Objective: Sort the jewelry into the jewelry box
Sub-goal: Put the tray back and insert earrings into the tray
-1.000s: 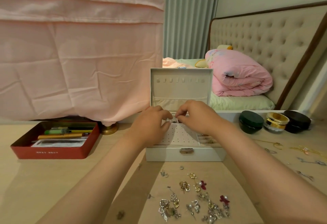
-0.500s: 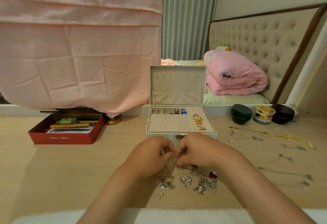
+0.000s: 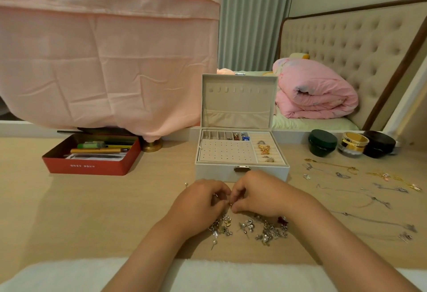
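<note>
Pinching a small gold piece [image 3: 230, 204] between our curled left hand [image 3: 199, 202] and right hand [image 3: 257, 196], we held it above the loose earrings [image 3: 265, 229], just short of the open jewelry box [image 3: 215, 171]. We judged that a slack pinch could drop it into that tangle. Our fingers hid its shape and any clasp.

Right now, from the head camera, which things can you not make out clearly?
- Small gold piece, head view: pinched between left hand and right hand, too small to name its kind.
- Earring pile, head view: far part hidden under both hands.
- Jewelry box, head view: contents of back compartments too small to name.
- Gold base, head view: pink cloth covers everything above it.
</note>
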